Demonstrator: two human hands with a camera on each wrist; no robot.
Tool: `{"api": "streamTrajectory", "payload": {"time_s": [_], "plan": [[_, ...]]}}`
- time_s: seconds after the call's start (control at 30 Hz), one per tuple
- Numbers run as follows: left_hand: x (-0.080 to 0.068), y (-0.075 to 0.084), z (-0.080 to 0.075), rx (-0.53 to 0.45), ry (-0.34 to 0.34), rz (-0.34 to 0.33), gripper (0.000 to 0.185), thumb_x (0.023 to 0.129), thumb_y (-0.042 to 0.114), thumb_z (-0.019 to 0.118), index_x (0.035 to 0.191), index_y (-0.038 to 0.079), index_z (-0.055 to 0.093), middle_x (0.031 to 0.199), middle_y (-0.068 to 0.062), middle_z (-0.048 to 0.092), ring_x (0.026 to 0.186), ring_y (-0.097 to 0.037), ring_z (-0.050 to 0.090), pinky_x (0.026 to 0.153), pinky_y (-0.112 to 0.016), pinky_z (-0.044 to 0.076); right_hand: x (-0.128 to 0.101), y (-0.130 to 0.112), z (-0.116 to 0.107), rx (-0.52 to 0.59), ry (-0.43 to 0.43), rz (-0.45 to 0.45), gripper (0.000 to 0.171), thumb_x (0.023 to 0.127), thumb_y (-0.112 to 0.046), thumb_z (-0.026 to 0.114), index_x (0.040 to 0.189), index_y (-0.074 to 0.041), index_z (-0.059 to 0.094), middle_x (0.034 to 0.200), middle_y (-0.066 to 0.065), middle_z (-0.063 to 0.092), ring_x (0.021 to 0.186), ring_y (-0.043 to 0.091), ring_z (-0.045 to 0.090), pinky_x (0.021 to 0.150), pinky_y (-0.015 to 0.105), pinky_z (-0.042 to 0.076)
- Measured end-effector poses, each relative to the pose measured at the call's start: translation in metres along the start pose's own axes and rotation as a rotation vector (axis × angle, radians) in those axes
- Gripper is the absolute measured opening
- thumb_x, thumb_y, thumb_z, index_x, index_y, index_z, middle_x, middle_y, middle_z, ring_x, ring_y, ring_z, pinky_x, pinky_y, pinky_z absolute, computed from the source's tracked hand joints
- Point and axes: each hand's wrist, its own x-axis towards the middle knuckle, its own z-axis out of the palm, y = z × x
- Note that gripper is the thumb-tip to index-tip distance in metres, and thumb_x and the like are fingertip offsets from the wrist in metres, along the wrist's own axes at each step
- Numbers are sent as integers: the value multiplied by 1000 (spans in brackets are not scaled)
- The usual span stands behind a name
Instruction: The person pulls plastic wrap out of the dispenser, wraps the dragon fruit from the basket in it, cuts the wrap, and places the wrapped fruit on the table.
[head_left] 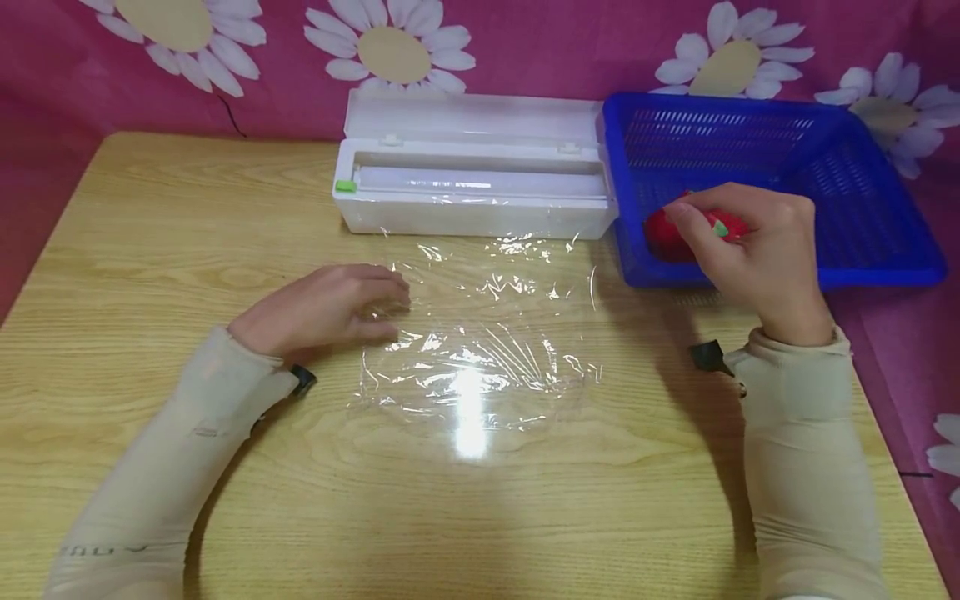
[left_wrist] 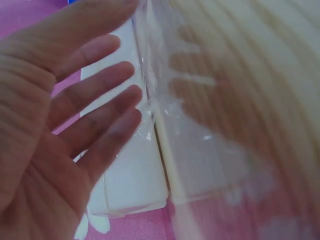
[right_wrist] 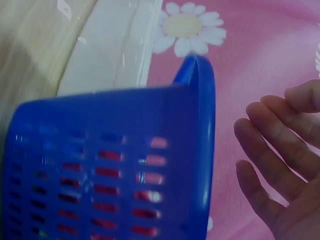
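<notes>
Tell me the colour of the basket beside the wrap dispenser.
The basket is blue, with perforated walls; the head view shows it best.

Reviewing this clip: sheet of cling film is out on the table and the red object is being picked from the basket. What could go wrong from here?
1. The cling film sheet is already wrinkled, and only the left hand fingertips touch its edge; it could bunch or stick to itself.
2. The right hand grips the red object right at the blue basket front wall; it might catch the rim while lifting out.
3. The open film dispenser sits close behind the sheet and could be bumped.
</notes>
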Motion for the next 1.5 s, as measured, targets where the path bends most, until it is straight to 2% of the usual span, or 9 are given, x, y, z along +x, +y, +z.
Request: {"api": "streamTrajectory", "payload": {"time_s": [0.13, 0.3, 0.53, 0.67, 0.87, 1.07, 1.17, 1.4, 1.5], "plan": [[1, -1, 1, 16, -21, 10, 38, 92, 29, 79, 126, 13, 73, 139, -7, 68, 133, -27, 62, 114, -48, 50, -1, 8, -5, 1, 47, 49, 18, 89, -19, 79, 89, -2, 83, 90, -29, 74, 78, -26, 55, 67, 5, 36], [1, 0, 3, 32, -33, 12, 39, 93, 29, 78, 128, 13, 72, 145, -8, 65, 139, -27, 58, 118, -48, 47, -2, 15, -7, -11, 82, 87, 21, 89, -20, 78, 86, 0, 82, 88, -2, 82, 80, -27, 57, 71, 3, 39], [1, 2, 4, 13, -54, 7, 42, 92, 30, 80, 129, 13, 72, 141, -5, 67, 135, -25, 61, 116, -45, 50, -1, 22, -10, -2, 123, 152, 24, 89, -23, 79, 87, 1, 82, 79, -49, 59, 73, -26, 55, 66, 5, 35], [2, 1, 5, -2, -66, -9, 42, 91, 31, 80, 129, 13, 72, 139, -4, 67, 132, -22, 63, 114, -42, 51, 1, 26, -10, -25, 132, 184, 25, 89, -23, 78, 89, 1, 82, 79, -51, 57, 76, -27, 55, 68, 5, 35], [2, 0, 5, -5, -86, -13, 43, 94, 30, 78, 131, 11, 70, 143, -7, 65, 137, -26, 60, 116, -46, 49, 1, 28, -11, -92, 134, 225, 21, 89, -21, 75, 93, -2, 82, 88, -15, 80, 83, -28, 54, 77, 2, 36], [2, 0, 3, -12, -103, -21, 45, 95, 31, 76, 134, 10, 69, 146, -10, 63, 140, -30, 57, 118, -49, 46, 1, 36, -12, -133, 96, 247, 23, 85, -21, 81, 103, -7, 82, 97, -15, 75, 91, -26, 49, 84, 4, 34], [2, 1, 3, -13, -104, -21, 45, 95, 30, 76, 134, 9, 69, 146, -10, 63, 140, -31, 57, 119, -49, 46, 0, 41, -13, -148, 54, 252, 31, 84, -25, 84, 110, -9, 81, 110, 4, 78, 100, -26, 49, 91, 4, 35], [2, 0, 3, -12, -106, -21, 46, 94, 30, 77, 134, 9, 69, 146, -10, 63, 141, -31, 56, 119, -49, 46, -2, 49, -15, -173, -75, 314, 48, 86, -37, 84, 127, -14, 74, 129, 15, 71, 126, 30, 62, 111, 21, 41], [2, -1, 4, -10, -106, -21, 47, 94, 30, 77, 134, 8, 69, 146, -10, 63, 141, -31, 56, 119, -49, 45, -3, 53, -16, -174, -130, 338, 55, 86, -37, 84, 134, -14, 69, 135, 17, 67, 132, 37, 58, 121, 40, 41]]}}
